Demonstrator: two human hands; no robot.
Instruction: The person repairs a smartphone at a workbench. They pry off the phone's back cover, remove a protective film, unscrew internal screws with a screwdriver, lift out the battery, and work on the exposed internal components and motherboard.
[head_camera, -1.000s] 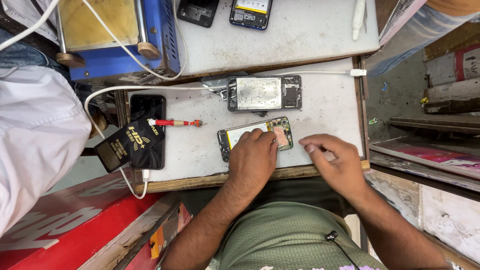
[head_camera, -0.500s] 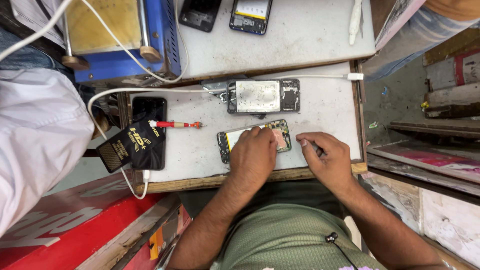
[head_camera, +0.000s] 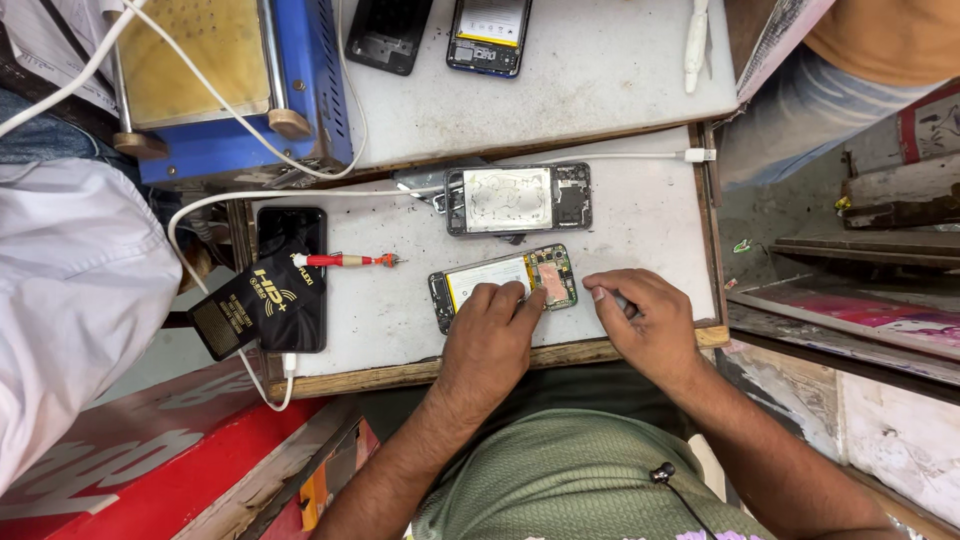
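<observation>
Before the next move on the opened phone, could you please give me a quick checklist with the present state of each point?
1. Left hand steadying the opened phone: ok, fingers rest on it.
2. Right hand holding a tool: cannot tell, only a dark tip shows.
3. Phone flat on the white board: ok.
4. Red screwdriver within reach: ok, it lies left of the phone.
5. Second opened phone clear of the hands: ok, it lies apart.

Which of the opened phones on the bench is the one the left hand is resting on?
The left hand rests on the nearest opened phone, with the yellow-edged battery. The silver-backed phone behind it and the two phones on the upper shelf lie untouched.
</observation>
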